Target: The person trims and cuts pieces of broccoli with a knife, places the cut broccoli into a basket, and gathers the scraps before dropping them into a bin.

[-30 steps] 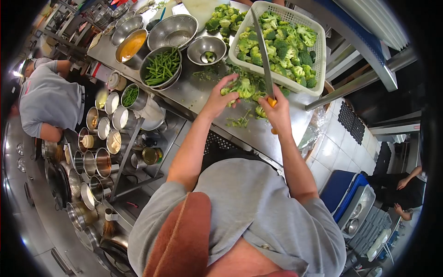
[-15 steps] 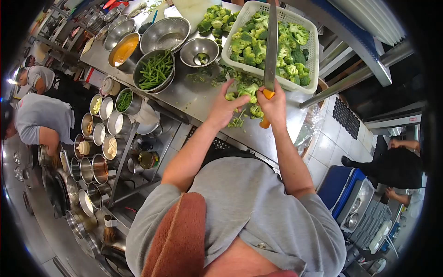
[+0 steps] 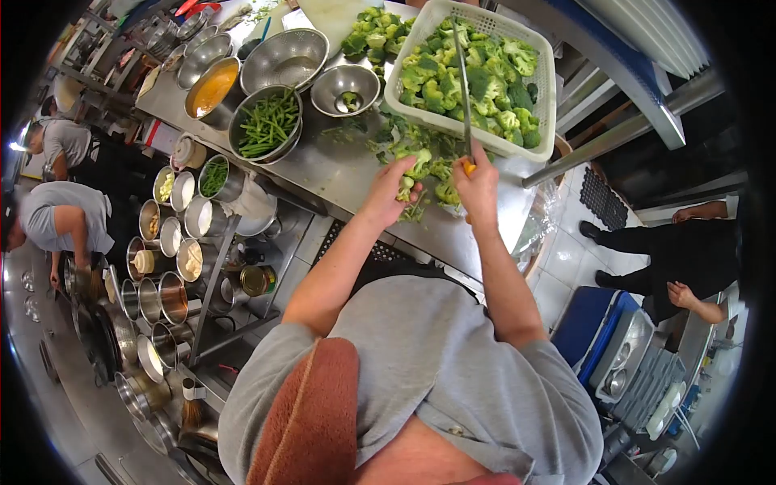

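Observation:
In the head view my left hand (image 3: pixel 390 192) is closed around a broccoli floret (image 3: pixel 418 164) above the steel counter's front edge. My right hand (image 3: pixel 478 184) grips a knife (image 3: pixel 463 89) by its orange handle, the long blade pointing away from me and crossing over the white basket. That perforated basket (image 3: pixel 391 90) holds many cut broccoli florets (image 3: pixel 485 85). Below it, broccoli leaves and trimmings (image 3: pixel 388 139) lie on the counter between my hands and the bowls. Another broccoli piece (image 3: pixel 445 192) rests beside my right hand.
Left on the counter (image 3: pixel 339 174) stand a bowl of green beans (image 3: pixel 267 123), a small steel bowl (image 3: pixel 345 89), a colander (image 3: pixel 284 61) and a pot of orange liquid (image 3: pixel 213 89). Loose broccoli (image 3: pixel 376 34) lies behind. Co-workers bend at the far left; another person (image 3: pixel 691 263) stands at right.
The knife blade has turned so its thin edge shows, and my left hand has closed around the floret. The person at right has stepped further into view.

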A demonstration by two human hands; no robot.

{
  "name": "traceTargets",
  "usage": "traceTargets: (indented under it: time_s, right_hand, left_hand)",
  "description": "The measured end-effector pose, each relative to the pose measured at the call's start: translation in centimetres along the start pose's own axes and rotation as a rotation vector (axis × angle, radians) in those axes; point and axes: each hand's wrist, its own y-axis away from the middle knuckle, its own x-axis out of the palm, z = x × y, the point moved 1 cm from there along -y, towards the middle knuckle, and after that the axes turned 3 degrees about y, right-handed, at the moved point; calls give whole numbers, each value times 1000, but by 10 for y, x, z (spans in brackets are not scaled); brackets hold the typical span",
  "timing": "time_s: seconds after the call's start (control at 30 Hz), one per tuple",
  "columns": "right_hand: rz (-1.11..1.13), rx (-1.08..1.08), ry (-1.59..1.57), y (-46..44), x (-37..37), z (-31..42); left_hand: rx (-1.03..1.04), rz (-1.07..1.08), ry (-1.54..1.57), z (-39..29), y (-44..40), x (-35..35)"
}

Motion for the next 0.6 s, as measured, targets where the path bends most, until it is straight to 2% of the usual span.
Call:
traceTargets:
  time_s: [0.07, 0.13, 0.17, 0.2, 0.27, 0.3, 0.6]
  right_hand:
    - [34, -3, -5, -1, -5, 0]
    - [243, 51, 108, 3, -16, 14]
    - [303, 44, 39, 11, -16, 18]
    - [304, 40, 41, 17, -12, 18]
    - [223, -285, -112, 30, -2, 16]
    - [308, -243, -110, 34, -4, 20]
    - [375, -226, -42, 41, -18, 45]
  left_hand:
    - [-16, -33, 41, -10, 6, -2]
    - [93, 41, -51, -16, 6, -2]
    - [99, 41, -48, -16, 6, 0]
    - [139, 22, -57, -15, 8, 1]
    - [176, 4, -63, -13, 15, 10]
    - [203, -16, -34, -16, 24, 20]
    - [250, 25, 2, -14, 34, 27]
